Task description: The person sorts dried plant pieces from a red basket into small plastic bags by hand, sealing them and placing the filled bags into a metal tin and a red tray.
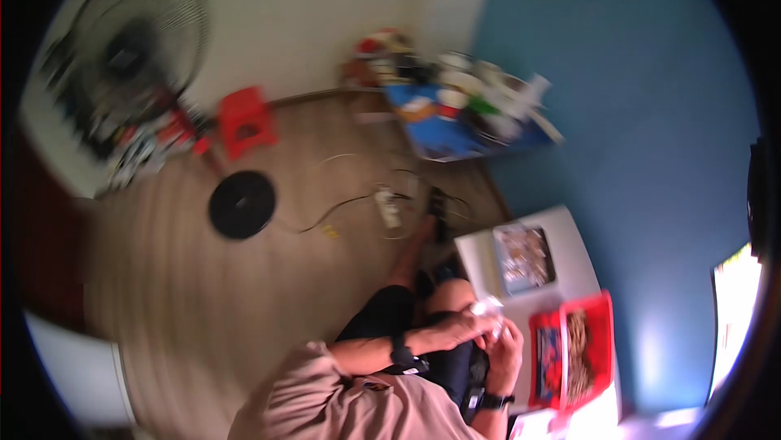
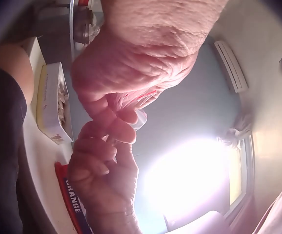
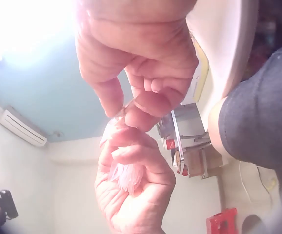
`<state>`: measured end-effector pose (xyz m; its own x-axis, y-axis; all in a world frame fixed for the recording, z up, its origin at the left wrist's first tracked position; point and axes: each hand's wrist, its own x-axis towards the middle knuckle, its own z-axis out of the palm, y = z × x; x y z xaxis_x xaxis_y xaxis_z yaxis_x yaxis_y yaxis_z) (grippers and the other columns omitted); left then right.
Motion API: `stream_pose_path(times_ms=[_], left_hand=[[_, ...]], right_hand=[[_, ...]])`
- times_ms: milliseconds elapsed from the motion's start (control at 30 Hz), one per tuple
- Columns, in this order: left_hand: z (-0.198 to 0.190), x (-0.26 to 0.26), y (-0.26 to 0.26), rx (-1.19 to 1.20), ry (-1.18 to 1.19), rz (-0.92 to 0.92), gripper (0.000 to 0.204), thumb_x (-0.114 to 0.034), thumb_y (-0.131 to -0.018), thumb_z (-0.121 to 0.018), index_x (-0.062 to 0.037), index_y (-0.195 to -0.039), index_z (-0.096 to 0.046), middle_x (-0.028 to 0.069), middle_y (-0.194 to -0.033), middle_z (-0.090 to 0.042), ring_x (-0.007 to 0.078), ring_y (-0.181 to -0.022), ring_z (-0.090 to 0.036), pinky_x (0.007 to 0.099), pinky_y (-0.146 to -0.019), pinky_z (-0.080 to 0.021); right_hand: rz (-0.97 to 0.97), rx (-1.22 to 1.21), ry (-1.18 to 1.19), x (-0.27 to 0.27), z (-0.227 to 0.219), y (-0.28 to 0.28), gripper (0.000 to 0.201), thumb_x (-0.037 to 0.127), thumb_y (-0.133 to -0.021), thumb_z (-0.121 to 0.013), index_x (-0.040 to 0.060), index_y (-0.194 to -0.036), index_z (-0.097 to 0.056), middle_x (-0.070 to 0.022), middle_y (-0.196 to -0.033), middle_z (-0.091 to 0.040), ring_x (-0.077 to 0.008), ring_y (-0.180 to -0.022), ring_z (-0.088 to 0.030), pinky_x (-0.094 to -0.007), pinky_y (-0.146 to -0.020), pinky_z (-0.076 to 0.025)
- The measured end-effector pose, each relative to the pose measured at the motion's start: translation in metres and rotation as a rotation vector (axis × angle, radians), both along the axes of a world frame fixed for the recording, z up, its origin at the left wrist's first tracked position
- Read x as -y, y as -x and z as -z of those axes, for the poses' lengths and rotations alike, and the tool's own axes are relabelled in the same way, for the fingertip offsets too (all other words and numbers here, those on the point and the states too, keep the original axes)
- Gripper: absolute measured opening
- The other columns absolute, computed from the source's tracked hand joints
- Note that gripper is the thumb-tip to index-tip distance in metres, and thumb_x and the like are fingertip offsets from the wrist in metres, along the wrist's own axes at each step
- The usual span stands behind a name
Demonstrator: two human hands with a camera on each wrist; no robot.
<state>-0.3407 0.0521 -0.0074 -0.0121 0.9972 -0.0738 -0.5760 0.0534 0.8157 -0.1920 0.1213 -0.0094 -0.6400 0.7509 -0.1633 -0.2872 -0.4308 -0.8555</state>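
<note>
Both hands meet over the lap. The left hand (image 1: 460,328) curls its fingers round a small clear plastic bag (image 1: 488,307); in the right wrist view the bag (image 3: 128,176) lies bunched in that palm. At the bag's edge, the right hand (image 1: 506,352) pinches with thumb and fingers, its fingertips touching the left ones. In the left wrist view, a clear corner of the bag (image 2: 141,119) shows beside the left hand (image 2: 141,63), with the right hand (image 2: 104,180) below. What the bag contains cannot be made out.
Beside the legs, a white table (image 1: 480,261) holds a tray of small wrapped pieces (image 1: 527,257) and a red basket (image 1: 606,342) with brown sticks. Farther off are a blue table (image 1: 443,147) with clutter, a red stool (image 1: 246,123), a fan (image 1: 134,50) and a power strip (image 1: 388,206) with cables.
</note>
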Motion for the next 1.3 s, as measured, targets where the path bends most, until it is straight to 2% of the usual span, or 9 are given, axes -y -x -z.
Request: stream_pose_path(times_ms=[33,200,300,400,533,700,833,900,1300], left_hand=[[-0.025,0.009,0.004,-0.038,0.018,-0.029,0.028,-0.032,-0.09,-0.058,-0.0046,-0.093,-0.062,0.0034,-0.073,-0.063,0.0138,-0.067,-0.062,0.0253,-0.054,-0.048],[-0.017,0.01,0.011,-0.157,-0.068,-0.132,0.024,-0.027,-0.089,-0.056,-0.0038,-0.092,-0.059,0.0034,-0.071,-0.059,0.0101,-0.058,-0.058,0.0211,-0.047,-0.046],[-0.006,0.008,0.016,-0.096,0.009,-0.102,0.019,-0.023,-0.087,-0.058,-0.0046,-0.089,-0.061,0.0026,-0.071,-0.059,0.0106,-0.064,-0.059,0.0247,-0.05,-0.049],[-0.019,0.013,0.023,-0.012,0.098,-0.133,0.018,-0.022,-0.085,-0.061,-0.005,-0.089,-0.062,0.0033,-0.074,-0.06,0.0114,-0.066,-0.06,0.0249,-0.051,-0.049],[-0.004,0.009,0.017,0.077,0.119,-0.122,0.016,-0.018,-0.085,-0.062,-0.0033,-0.091,-0.061,0.0038,-0.074,-0.062,0.0109,-0.064,-0.06,0.0237,-0.05,-0.05],[-0.019,0.009,0.021,0.065,0.021,-0.012,0.018,-0.019,-0.088,-0.066,-0.0011,-0.092,-0.062,0.0066,-0.078,-0.063,0.0138,-0.071,-0.062,0.0237,-0.056,-0.053],[-0.02,0.009,0.021,0.097,0.066,0.075,0.019,-0.02,-0.088,-0.068,-0.0012,-0.093,-0.064,0.0053,-0.077,-0.063,0.0122,-0.069,-0.062,0.0222,-0.055,-0.052],[-0.019,0.009,0.021,0.105,0.086,0.097,0.02,-0.02,-0.088,-0.068,-0.0012,-0.093,-0.064,0.0052,-0.076,-0.063,0.0123,-0.069,-0.062,0.0222,-0.055,-0.052],[-0.02,0.014,0.018,0.064,0.196,-0.056,0.018,-0.019,-0.09,-0.065,-0.0018,-0.096,-0.062,0.0063,-0.08,-0.063,0.0131,-0.069,-0.062,0.0237,-0.056,-0.052]], right_hand=[[-0.068,-0.07,0.02,-0.006,0.018,-0.004,0.041,0.023,-0.086,-0.069,-0.0056,-0.114,-0.058,-0.0071,-0.081,-0.064,-0.0113,-0.063,-0.06,-0.0189,-0.05,-0.044],[-0.15,-0.192,0.066,-0.018,0.036,0.003,0.032,0.016,-0.082,-0.074,-0.0012,-0.105,-0.058,-0.0083,-0.083,-0.065,-0.0142,-0.067,-0.063,-0.02,-0.053,-0.049],[-0.105,-0.212,0.07,-0.02,0.036,-0.002,0.026,0.012,-0.084,-0.072,0.0036,-0.104,-0.058,-0.0039,-0.083,-0.063,-0.008,-0.061,-0.054,-0.0168,-0.051,-0.041],[0.032,-0.111,0.017,-0.007,0.012,0.009,0.021,0.009,-0.084,-0.07,0.0048,-0.102,-0.057,-0.0005,-0.079,-0.06,-0.0064,-0.058,-0.051,-0.0166,-0.049,-0.039],[0.246,0.0,-0.065,-0.004,0.0,0.007,0.014,0.002,-0.082,-0.067,0.006,-0.093,-0.059,0.0007,-0.073,-0.056,-0.0063,-0.055,-0.05,-0.0181,-0.049,-0.038],[0.168,-0.095,0.053,-0.011,0.009,-0.003,0.016,0.007,-0.084,-0.071,0.0054,-0.094,-0.058,0.001,-0.071,-0.057,-0.0087,-0.055,-0.055,-0.0196,-0.048,-0.045],[0.06,-0.239,0.18,-0.008,0.016,-0.003,0.014,0.006,-0.087,-0.067,0.004,-0.098,-0.058,-0.0083,-0.081,-0.066,-0.0116,-0.057,-0.059,-0.0192,-0.047,-0.045],[0.053,-0.262,0.193,-0.006,0.017,-0.001,0.014,0.006,-0.088,-0.066,0.0038,-0.099,-0.058,-0.0085,-0.08,-0.066,-0.012,-0.057,-0.059,-0.0191,-0.047,-0.045],[0.001,-0.191,0.255,-0.001,0.015,0.002,0.013,0.009,-0.089,-0.066,0.003,-0.1,-0.061,-0.0052,-0.084,-0.066,-0.0124,-0.063,-0.061,-0.0208,-0.054,-0.046]])
